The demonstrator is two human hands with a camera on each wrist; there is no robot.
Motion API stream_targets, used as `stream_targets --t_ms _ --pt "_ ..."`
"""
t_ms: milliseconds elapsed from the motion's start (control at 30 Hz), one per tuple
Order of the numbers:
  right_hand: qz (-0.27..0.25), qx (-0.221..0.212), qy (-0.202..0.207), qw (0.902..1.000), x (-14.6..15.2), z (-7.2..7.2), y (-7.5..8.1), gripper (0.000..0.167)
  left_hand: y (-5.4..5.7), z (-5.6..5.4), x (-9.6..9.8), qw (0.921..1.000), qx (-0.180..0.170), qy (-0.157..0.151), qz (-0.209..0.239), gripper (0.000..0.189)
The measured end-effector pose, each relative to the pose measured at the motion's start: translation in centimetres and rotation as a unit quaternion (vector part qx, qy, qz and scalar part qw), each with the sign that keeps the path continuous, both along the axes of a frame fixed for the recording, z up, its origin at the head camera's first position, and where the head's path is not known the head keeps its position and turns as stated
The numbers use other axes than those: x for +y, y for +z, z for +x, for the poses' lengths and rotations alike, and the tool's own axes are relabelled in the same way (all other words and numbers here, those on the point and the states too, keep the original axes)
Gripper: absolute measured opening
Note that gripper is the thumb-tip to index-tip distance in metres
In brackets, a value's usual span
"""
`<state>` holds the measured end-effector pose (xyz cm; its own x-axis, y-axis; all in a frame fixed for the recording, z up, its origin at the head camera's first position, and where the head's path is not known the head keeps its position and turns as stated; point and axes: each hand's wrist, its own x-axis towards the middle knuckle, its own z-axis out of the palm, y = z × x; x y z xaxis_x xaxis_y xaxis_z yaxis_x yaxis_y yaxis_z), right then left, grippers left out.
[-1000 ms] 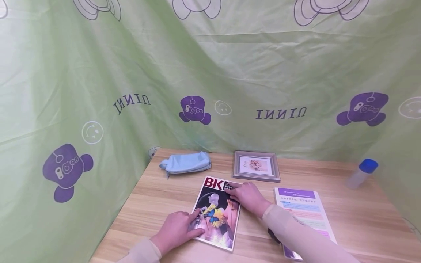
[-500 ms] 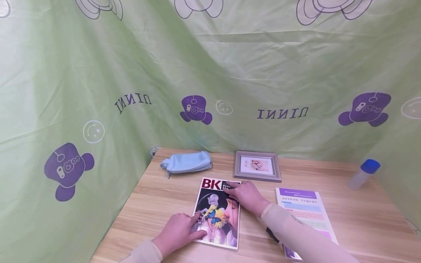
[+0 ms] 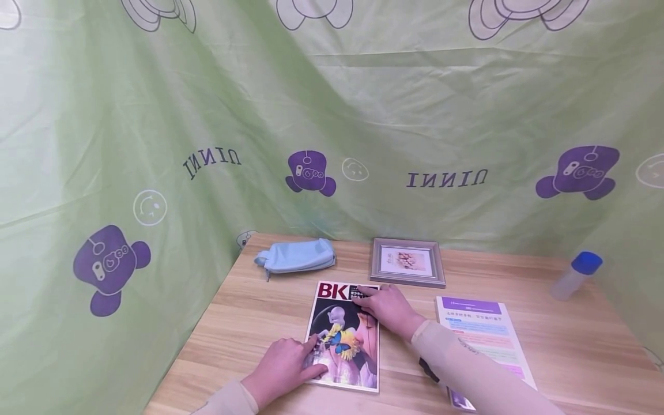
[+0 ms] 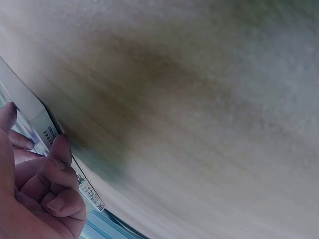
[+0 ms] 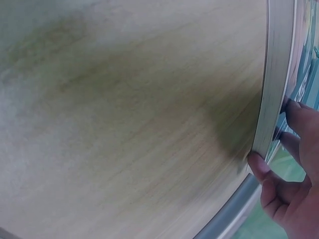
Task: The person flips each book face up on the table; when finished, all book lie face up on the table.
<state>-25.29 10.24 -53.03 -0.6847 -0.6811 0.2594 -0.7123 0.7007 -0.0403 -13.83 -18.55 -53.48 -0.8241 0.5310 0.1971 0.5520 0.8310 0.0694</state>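
A thick glossy magazine with red BK letters lies flat on the wooden table in the head view. My left hand grips its lower left edge, thumb and index finger over the cover. In the left wrist view the other fingers curl against the printed spine. At the upper right corner my right hand holds the magazine with fingers reaching over the cover. The right wrist view shows one fingertip at the side of the page block.
A light blue pencil case and a picture frame lie behind the magazine. Under the right sleeve a purple-and-white booklet is partly hidden. A blue-capped bottle stands far right. Green printed curtain surrounds the wooden table.
The magazine has turned slightly, from tilted to nearly straight, its top edge shifting a little left and its lower right corner right. Both hands keep their hold on it.
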Motion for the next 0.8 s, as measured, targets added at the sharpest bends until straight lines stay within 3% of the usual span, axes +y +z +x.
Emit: stream_targets --t_ms 300,467,800 --pt "0.013 0.012 -0.008 0.9998 0.9 0.4 -0.5 0.036 -0.1 -0.2 0.6 0.9999 -0.003 -0.008 0.006 0.072" --pt "-0.002 0.012 -0.004 0.9999 1.5 0.5 -0.6 0.037 0.0 -0.5 1.1 0.9998 0.016 -0.011 0.003 0.068" --pt "-0.060 -0.031 0.015 0.9976 2.8 0.5 0.1 0.032 -0.4 -1.3 2.1 0.9957 0.080 -0.038 0.028 0.026"
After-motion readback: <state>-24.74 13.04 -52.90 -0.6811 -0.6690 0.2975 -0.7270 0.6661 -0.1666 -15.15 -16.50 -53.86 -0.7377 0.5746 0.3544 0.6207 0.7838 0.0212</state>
